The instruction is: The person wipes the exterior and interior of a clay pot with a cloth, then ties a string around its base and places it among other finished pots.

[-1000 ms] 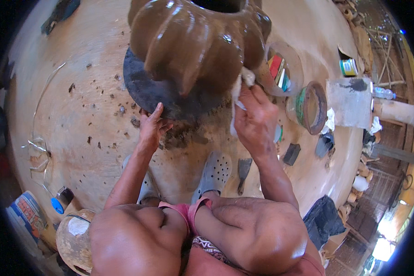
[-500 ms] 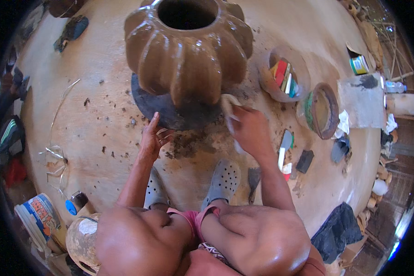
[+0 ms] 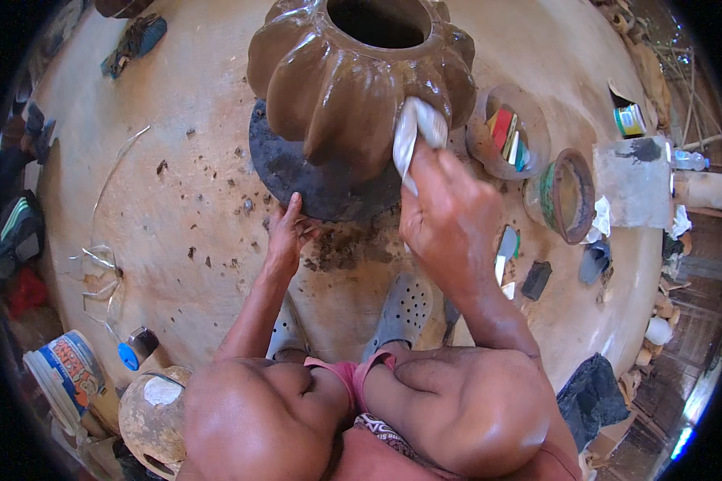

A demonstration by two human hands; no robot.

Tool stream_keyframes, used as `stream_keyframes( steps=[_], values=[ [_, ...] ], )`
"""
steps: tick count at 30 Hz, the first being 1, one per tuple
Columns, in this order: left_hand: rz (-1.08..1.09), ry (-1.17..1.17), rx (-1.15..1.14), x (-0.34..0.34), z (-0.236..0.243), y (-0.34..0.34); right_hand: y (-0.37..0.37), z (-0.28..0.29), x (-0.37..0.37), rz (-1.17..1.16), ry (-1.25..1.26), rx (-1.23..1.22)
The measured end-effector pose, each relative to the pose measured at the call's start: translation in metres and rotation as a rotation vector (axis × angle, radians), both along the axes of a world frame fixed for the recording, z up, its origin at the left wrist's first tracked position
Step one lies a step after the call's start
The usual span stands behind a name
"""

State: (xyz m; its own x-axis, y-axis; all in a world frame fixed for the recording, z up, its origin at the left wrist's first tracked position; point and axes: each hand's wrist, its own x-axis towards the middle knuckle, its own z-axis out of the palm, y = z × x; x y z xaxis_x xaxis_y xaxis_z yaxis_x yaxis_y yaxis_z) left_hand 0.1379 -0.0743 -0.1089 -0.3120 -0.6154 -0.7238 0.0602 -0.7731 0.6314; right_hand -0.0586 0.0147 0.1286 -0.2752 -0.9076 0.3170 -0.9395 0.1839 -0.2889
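The view's upper edge crops the ribbed pot, its base hidden.

Pottery workshop, ribbed clay pot, tool tub

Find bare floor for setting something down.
Bare: tan floor beyond the translucent round plastic basin, between the brown ribbed pot and the yellow-green cylindrical can; also between the silvery bent wire and the left forearm, below dark crumbs. Crowded: right of the right hand, around the green round bowl and black rectangular block.
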Motion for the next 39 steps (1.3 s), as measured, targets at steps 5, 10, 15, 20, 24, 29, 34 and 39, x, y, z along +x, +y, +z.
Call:
stream_keyframes(
  steps=[5, 10, 15, 20, 24, 29, 34, 39],
  values=[
    [0.014, 0.046, -0.012, -0.001, -0.004, 0.005, 0.011, -0.081, -0.009, -0.03, -0.001, 0.483],
    [-0.012, 0.09, -0.001, 0.003, -0.011, 0.002, 0.043, -0.049, -0.033, 0.013, -0.216, 0.2],
    [-0.076, 0.142, 0.021, 0.001, -0.005, 0.008, 0.038, 0.032, -0.037, -0.068, -0.237, -0.121],
    [-0.081, 0.127, 0.187, -0.003, 0.0, 0.014, 0.014, 0.059, -0.031, 0.132, -0.067, 0.208],
    [0.079, 0.079, -0.032, 0.017, 0.0, -0.024, 0.011, 0.099, -0.047, 0.055, 0.08, 0.067],
    [0.093, -0.286, -0.328, 0.012, 0.006, -0.12, -0.064, 0.143, -0.071, 0.209, 0.417, -0.114],
    [-0.081, -0.33, -0.496, -0.008, 0.006, -0.174, -0.143, 0.14, -0.071, 0.526, 0.801, 0.04],
    [-0.049, -0.27, -0.556, -0.002, -0.011, -0.155, -0.151, 0.139, -0.062, 0.461, 0.914, 0.28]
  ],
)
